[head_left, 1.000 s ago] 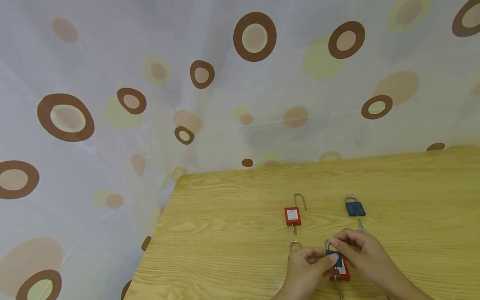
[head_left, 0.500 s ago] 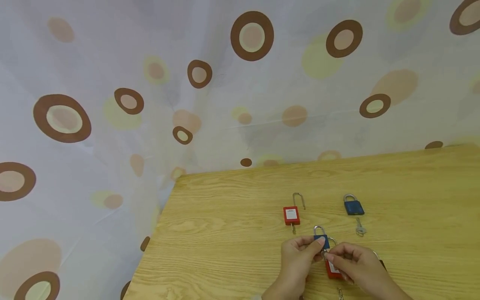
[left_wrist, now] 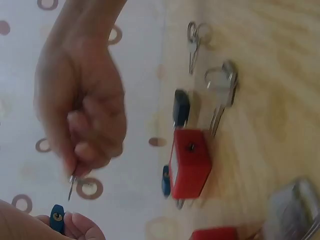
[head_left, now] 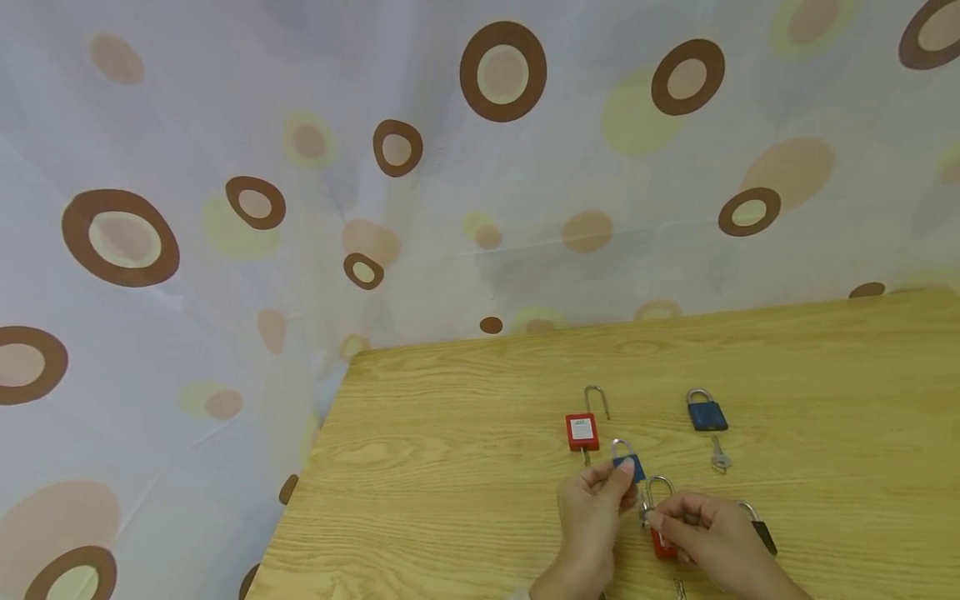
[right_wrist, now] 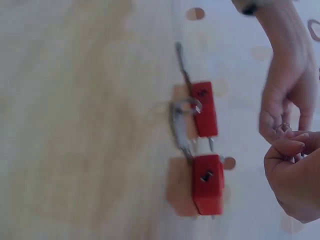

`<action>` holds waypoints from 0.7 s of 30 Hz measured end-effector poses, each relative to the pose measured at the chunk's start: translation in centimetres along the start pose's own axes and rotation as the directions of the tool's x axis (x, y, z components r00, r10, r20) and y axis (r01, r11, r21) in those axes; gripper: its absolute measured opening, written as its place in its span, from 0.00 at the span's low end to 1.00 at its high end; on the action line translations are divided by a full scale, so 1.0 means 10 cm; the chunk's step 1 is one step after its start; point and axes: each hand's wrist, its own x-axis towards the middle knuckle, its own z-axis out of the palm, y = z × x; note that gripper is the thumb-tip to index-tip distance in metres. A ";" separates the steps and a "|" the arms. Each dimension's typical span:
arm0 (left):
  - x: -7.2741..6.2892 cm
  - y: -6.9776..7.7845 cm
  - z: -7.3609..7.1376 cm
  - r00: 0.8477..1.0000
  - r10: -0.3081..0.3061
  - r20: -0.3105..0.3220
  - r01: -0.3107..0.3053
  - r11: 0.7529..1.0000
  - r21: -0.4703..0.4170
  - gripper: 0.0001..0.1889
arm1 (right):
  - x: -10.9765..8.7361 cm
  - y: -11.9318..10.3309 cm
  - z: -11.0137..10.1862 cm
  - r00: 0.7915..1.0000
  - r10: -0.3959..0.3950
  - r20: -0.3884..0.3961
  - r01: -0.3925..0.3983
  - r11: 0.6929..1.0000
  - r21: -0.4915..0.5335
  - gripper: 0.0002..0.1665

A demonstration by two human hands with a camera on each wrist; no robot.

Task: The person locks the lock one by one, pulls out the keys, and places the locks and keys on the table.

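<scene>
My left hand (head_left: 588,518) pinches a small blue padlock (head_left: 630,468) between thumb and fingers, its shackle pointing away from me. The left wrist view shows the keyhole on the underside of this padlock (left_wrist: 57,217). In my right hand (head_left: 708,529), thumb and fingertips hold a small key (left_wrist: 71,188) with its blade toward that keyhole and a gap between. A ring (right_wrist: 283,128) shows at the right fingertips in the right wrist view. Under the right hand lies a red padlock (head_left: 663,545), partly hidden, its shackle showing.
Farther back on the wooden table (head_left: 450,467) lie a red padlock (head_left: 582,428) with raised shackle and a darker blue padlock (head_left: 707,414), with a key (head_left: 721,457) before it. A black padlock (head_left: 764,535) sits right of my right hand. A patterned curtain (head_left: 420,217) hangs behind.
My right hand has shifted from the blue padlock's shackle to the key, which is now apart from the lock. My left hand has carried the padlock left and slightly farther away.
</scene>
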 end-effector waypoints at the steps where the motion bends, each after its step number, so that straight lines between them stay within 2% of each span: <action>1: 0.02 0.03 -0.03 1.000 0.014 -0.008 -0.014 1.000 -0.018 0.10 | 0.00 0.01 0.02 1.000 0.016 0.001 -0.016 1.000 -0.004 0.16; 4: 0.08 0.14 -0.13 0.999 0.043 -0.027 -0.044 0.998 -0.040 0.12 | 0.00 0.02 0.02 0.999 0.044 -0.008 -0.045 0.998 -0.044 0.16; 7: 0.09 0.18 -0.22 0.999 0.030 -0.026 -0.030 0.999 -0.016 0.13 | 0.07 0.03 -0.06 0.997 0.043 -0.067 -0.050 0.993 -0.111 0.15; 12: 0.09 0.11 -0.29 0.999 -0.008 -0.038 0.009 1.000 0.013 0.13 | 0.34 0.05 -0.29 0.990 0.010 -0.144 -0.040 0.977 -0.208 0.15; 15: 0.08 0.06 -0.31 0.998 -0.026 -0.051 0.027 0.999 0.019 0.12 | 0.52 0.08 -0.40 0.988 -0.017 -0.152 -0.026 0.962 -0.271 0.14; 21: 0.06 0.04 -0.32 0.996 -0.056 -0.070 0.059 0.998 0.035 0.10 | 0.74 0.09 -0.43 0.988 -0.035 -0.153 -0.023 0.930 -0.366 0.12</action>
